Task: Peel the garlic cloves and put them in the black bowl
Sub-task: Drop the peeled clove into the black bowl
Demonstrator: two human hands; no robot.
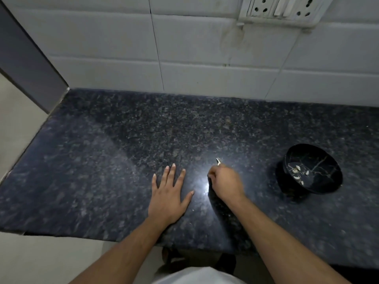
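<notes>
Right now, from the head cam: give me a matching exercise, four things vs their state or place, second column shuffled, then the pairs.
Things:
1. left hand
2. right hand
3. black bowl
4. wall socket

States or places:
A. on the white tiles, top right
B. flat on the counter, fingers spread
C. on the counter at the right, pale pieces inside
D. fingers curled, pinching a small pale piece

Pairs: 1-B, 2-D, 3-C, 4-A

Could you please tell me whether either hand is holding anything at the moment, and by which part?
The right hand pinches a small pale sliver, clove or skin unclear, by its lower end. The left hand lies flat on the dark granite counter, holding nothing.
</notes>
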